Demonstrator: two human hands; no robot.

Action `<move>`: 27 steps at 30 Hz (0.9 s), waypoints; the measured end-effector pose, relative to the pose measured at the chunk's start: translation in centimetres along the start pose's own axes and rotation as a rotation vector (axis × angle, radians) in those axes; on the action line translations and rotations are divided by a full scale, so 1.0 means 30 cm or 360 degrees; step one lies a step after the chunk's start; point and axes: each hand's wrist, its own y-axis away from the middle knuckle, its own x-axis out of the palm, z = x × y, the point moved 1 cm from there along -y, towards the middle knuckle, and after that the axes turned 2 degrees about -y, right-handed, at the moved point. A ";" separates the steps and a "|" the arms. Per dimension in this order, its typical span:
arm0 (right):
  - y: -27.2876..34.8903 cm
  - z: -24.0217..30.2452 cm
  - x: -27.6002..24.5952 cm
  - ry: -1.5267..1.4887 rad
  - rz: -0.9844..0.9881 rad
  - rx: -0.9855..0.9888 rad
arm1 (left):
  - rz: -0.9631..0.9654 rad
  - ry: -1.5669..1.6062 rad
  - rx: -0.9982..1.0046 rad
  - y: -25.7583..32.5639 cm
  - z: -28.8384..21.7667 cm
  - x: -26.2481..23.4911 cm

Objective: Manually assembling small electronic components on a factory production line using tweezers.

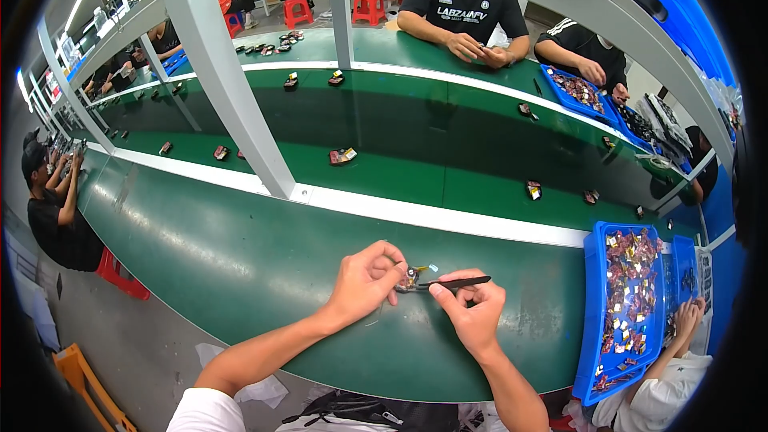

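Note:
Over the green bench top (264, 288) my left hand (364, 280) pinches a small electronic part (411, 276) with thin wires and a yellow and a pale blue tab sticking out of it. My right hand (472, 308) is closed around black tweezers (464, 282), held nearly level. The tips of the tweezers reach the small part beside my left fingertips. My left fingers hide some of the part, so its exact shape is hard to make out.
A blue tray (592, 312) full of small wired parts stands at the right. Beyond a white rail (400, 206) and grey posts (232, 72) runs a green conveyor belt (416, 168) with scattered parts. Co-workers sit opposite, at far left and close on my right.

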 end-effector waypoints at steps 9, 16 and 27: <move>0.004 -0.001 0.007 0.0275 0.0011 -0.0197 | -0.0013 -0.0057 0.0049 0.004 0.011 0.003; -0.011 0.000 -0.007 -0.0311 -0.0023 0.0285 | -0.0014 -0.0109 0.0126 0.009 0.012 0.006; -0.016 0.002 -0.005 -0.0532 -0.0028 0.0362 | -0.0040 -0.0283 0.0449 0.029 0.001 0.030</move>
